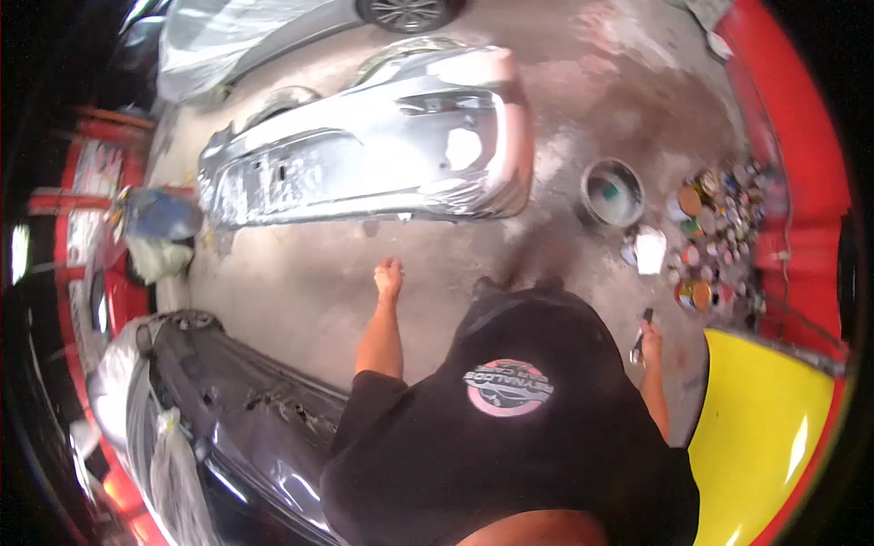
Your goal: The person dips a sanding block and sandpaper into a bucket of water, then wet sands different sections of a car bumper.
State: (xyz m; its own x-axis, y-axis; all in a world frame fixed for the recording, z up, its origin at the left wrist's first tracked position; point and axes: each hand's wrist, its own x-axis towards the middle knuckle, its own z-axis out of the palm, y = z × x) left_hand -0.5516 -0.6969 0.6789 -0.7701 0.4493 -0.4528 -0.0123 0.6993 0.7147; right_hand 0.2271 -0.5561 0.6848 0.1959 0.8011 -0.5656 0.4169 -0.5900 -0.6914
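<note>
My left hand [389, 276] hangs over the concrete floor, its fingers curled in; whether anything is inside them is too small to tell. At the right, my right hand [652, 344] is closed around a small tool [636, 353] with a dark upper end and a shiny metal lower part. Beyond my left hand lies a silver car bumper [319, 168], partly covered in plastic film. A round metal container [613, 193] stands on the floor ahead of my right hand, with something green inside.
Many cans and bottles [696, 227] crowd the floor by the red wall [801, 118]. A yellow panel [760, 437] stands close on the right. A dark car [246, 409] is at the lower left, and a plastic-covered car [264, 36] at the top.
</note>
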